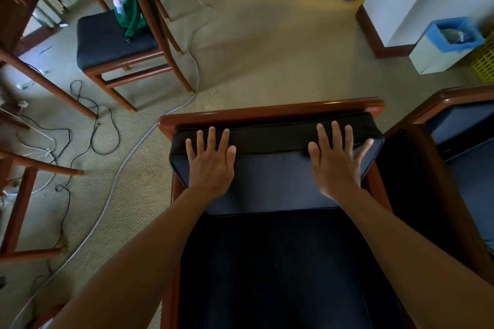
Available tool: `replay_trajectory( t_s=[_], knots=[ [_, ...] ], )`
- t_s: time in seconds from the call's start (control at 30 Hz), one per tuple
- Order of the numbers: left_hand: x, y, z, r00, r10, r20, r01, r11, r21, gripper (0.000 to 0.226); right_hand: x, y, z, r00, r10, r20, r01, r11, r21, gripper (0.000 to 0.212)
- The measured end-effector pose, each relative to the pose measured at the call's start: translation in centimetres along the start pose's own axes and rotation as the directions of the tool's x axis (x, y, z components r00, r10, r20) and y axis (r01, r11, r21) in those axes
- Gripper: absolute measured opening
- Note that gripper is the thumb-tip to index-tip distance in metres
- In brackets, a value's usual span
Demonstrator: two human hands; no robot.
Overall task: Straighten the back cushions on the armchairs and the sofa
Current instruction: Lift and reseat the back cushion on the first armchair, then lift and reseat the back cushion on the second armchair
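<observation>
A dark blue back cushion [270,179] leans against the wooden back rail of the armchair [270,111] directly below me. My left hand [211,163] lies flat on the cushion's upper left part, fingers spread. My right hand [336,163] lies flat on its upper right part, fingers spread too. Neither hand grips anything. The dark seat cushion [280,270] fills the space between my forearms. A second armchair [459,125] with blue cushions stands close on the right.
A dining chair [112,43] with a green garment stands at upper left. Several cables [88,125] and a grey hose trail over the carpet on the left. A white bin [443,45] with a blue liner sits by the wall at upper right.
</observation>
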State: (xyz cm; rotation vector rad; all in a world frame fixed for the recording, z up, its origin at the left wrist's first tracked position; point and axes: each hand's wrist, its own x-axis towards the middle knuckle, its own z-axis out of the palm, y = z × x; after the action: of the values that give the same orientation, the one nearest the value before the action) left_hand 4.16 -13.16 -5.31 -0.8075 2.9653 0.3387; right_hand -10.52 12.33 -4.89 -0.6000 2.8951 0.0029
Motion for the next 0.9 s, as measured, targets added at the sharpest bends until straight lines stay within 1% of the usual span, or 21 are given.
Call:
replay_trajectory(
  t_s=[0.13, 0.2, 0.23, 0.3, 0.43, 0.53, 0.67, 0.73, 0.9],
  knots=[
    [-0.8, 1.4, -1.4, 0.996, -0.008, 0.089, 0.006, 1.000, 0.023, 0.066, -1.2, 1.3, -1.3, 0.997, -0.070, 0.044, 0.066, 0.994, 0.087, 0.067],
    [-2.1, 3.3, -2.2, 0.994, 0.046, 0.104, -0.047, 0.999, 0.013, 0.065, -3.3, 2.7, -2.1, 0.995, -0.090, 0.046, 0.082, 0.985, 0.149, 0.068],
    [-3.0, 4.7, -2.6, 0.990, 0.085, 0.110, -0.085, 0.996, -0.003, 0.065, -4.8, 3.6, -2.5, 0.996, -0.077, 0.042, 0.068, 0.982, 0.178, 0.068],
    [-4.9, 8.4, -3.1, 0.979, 0.163, 0.122, -0.158, 0.986, -0.049, 0.063, -8.0, 6.1, -3.0, 0.999, -0.020, 0.027, 0.014, 0.976, 0.216, 0.070],
    [-8.8, 17.6, -3.6, 0.938, 0.315, 0.144, -0.303, 0.948, -0.097, 0.061, -14.7, 13.0, -4.6, 0.988, 0.152, 0.011, -0.148, 0.942, 0.302, 0.068],
    [-12.3, 25.3, -3.6, 0.890, 0.429, 0.156, -0.414, 0.902, -0.120, 0.059, -20.0, 19.1, -6.1, 0.967, 0.254, -0.009, -0.236, 0.913, 0.334, 0.065],
    [-17.0, 35.7, -3.6, 0.814, 0.565, 0.133, -0.552, 0.825, -0.125, 0.055, -26.6, 27.8, -7.6, 0.934, 0.353, -0.049, -0.305, 0.864, 0.400, 0.065],
    [-19.1, 40.8, -3.4, 0.790, 0.603, 0.114, -0.587, 0.796, -0.148, 0.056, -29.5, 32.2, -8.0, 0.921, 0.385, -0.054, -0.327, 0.843, 0.427, 0.065],
    [-21.7, 51.9, -1.7, 0.762, 0.640, 0.095, -0.622, 0.765, -0.165, 0.058, -33.8, 42.4, -8.8, 0.887, 0.455, -0.082, -0.380, 0.819, 0.429, 0.064]
  ],
)
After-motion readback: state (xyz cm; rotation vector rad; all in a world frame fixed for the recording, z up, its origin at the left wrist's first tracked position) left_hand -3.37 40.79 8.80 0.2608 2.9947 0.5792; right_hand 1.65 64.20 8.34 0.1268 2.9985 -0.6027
